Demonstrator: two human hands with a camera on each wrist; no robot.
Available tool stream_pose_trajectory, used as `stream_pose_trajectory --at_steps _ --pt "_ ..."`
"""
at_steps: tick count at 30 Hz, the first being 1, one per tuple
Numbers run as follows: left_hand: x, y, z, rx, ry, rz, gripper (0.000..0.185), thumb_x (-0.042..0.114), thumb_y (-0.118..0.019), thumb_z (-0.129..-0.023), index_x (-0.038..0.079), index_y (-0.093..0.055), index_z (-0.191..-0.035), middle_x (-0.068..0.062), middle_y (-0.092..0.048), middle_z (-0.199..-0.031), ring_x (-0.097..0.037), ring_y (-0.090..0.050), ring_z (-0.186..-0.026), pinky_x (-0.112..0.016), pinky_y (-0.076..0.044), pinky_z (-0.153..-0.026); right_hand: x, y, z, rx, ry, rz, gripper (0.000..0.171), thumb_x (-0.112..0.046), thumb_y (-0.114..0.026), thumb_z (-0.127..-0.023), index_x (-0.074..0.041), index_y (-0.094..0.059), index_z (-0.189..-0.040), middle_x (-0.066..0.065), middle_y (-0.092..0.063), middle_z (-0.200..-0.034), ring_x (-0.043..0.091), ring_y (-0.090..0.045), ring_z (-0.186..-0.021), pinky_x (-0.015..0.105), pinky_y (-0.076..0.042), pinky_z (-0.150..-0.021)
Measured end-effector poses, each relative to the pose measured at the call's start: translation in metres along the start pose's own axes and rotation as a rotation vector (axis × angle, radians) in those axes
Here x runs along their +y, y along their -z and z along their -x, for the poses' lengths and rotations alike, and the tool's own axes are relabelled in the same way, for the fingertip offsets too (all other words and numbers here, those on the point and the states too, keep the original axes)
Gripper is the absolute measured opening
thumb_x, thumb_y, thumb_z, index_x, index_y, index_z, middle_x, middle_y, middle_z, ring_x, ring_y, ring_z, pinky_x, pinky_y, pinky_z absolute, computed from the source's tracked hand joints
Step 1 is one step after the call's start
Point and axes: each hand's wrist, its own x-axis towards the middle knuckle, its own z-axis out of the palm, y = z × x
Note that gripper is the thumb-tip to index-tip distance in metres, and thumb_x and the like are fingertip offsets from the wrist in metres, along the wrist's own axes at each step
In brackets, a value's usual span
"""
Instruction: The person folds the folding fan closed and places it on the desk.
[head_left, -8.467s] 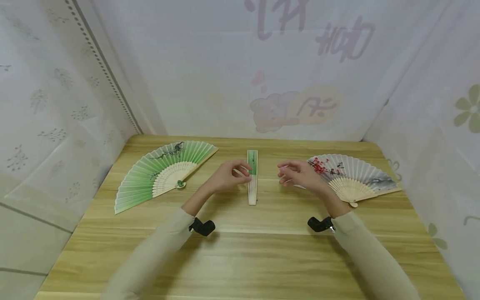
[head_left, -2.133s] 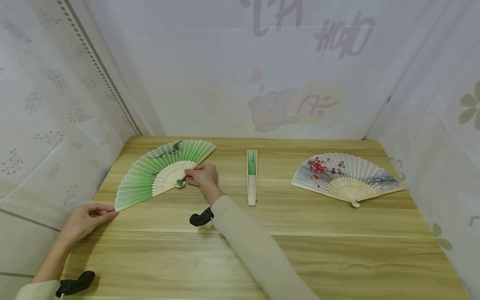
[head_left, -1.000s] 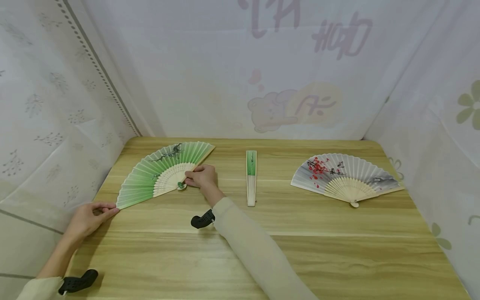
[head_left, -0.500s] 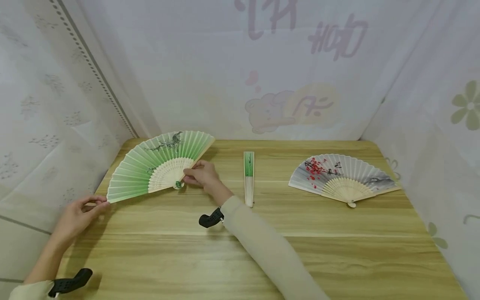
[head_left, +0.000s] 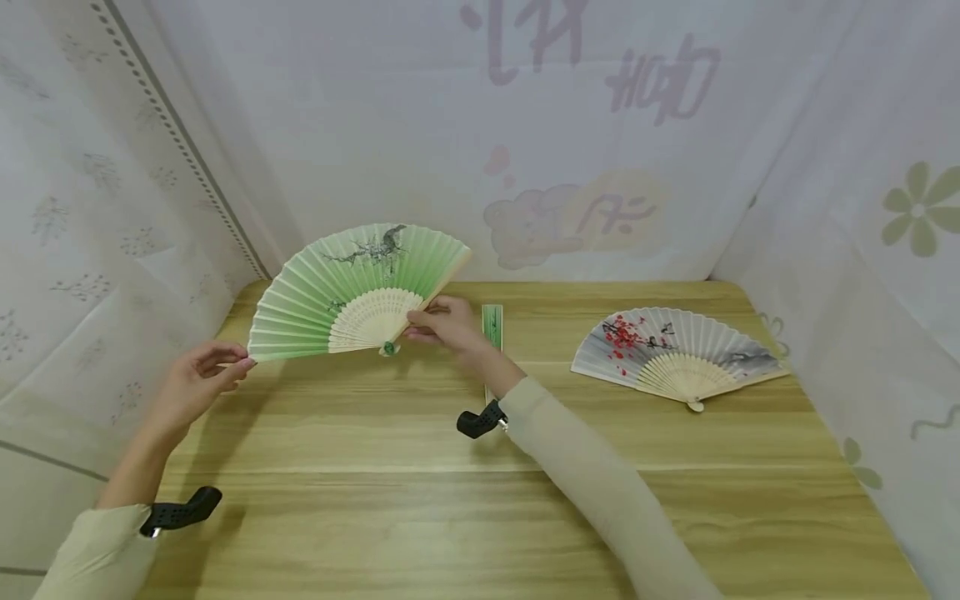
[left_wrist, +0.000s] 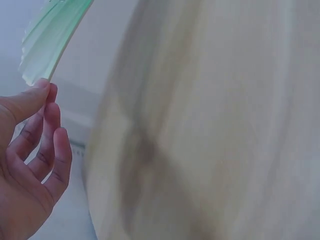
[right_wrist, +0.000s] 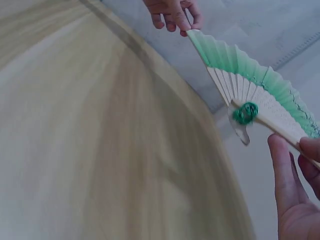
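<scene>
A spread green folding fan (head_left: 360, 283) with a dark branch print is held up off the table, between both hands. My left hand (head_left: 198, 383) pinches its left outer tip between thumb and index finger; the left wrist view shows that pinch on the pale fan corner (left_wrist: 42, 62). My right hand (head_left: 450, 325) grips the right guard stick near the pivot. In the right wrist view a green cord knot (right_wrist: 246, 113) sits at the pivot, close to the right thumb and fingers (right_wrist: 282, 170). A folded green fan (head_left: 492, 325) lies on the table, partly hidden behind the right forearm.
A spread grey-white folding fan (head_left: 678, 354) with red blossoms lies on the right of the wooden table (head_left: 390, 525). Printed cloth hangs behind (head_left: 360, 142) and along both sides. Each wrist wears a black camera mount (head_left: 480, 421).
Both hands first hovered near the folded fan, then took hold of the green spread fan at left. Over the last half second they have lifted it and carried it slightly right.
</scene>
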Motion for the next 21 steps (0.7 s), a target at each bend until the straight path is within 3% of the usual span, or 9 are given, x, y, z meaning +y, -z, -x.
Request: stream_pose_trajectory --at_steps 10,21 --pt "0.03 -0.041 -0.05 -0.031 -0.025 0.033 0.027 0.009 -0.068 -0.1 -0.008 -0.059 -0.118 -0.004 -0.069 -0.102 -0.007 -0.066 -0.083 -0.019 -0.056 -0.072 -0.029 0.061 0.014 0.021 0.055 0.004 0.008 0.003 -0.063 -0.099 0.009 -0.067 -0.104 0.021 -0.07 -0.092 0.026 -0.073 -0.082 0.032 -0.059 -0.079" --pt "0.055 -0.1 -0.085 -0.066 -0.042 0.17 0.031 0.012 -0.069 -0.099 -0.009 -0.061 -0.121 -0.008 -0.065 -0.105 -0.017 -0.064 -0.085 -0.023 -0.056 -0.074 -0.038 0.122 0.048 0.079 0.109 -0.06 0.012 0.007 -0.058 -0.101 0.008 -0.067 -0.109 0.02 -0.071 -0.097 0.027 -0.073 -0.087 0.035 -0.057 -0.084"
